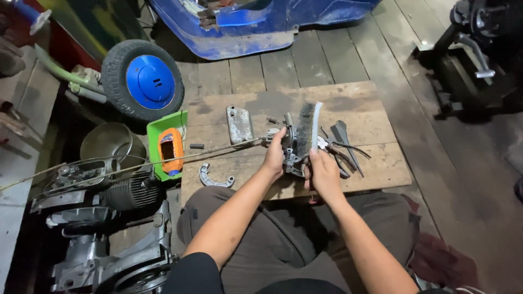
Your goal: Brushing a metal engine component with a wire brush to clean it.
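While the left hand (274,155) grips a carburetor (289,147) and the right hand (322,173) clasps a brush (308,129), an orange tool (171,151) lies in the green tray (158,130).

Light is dim and falls mostly from above onto the wooden board (348,136) at the centre, while the corners sink into deep shadow, worst at three and seven o'clock. The hands and wire brush (308,128) are slightly soft; floor planks bow toward twelve o'clock.
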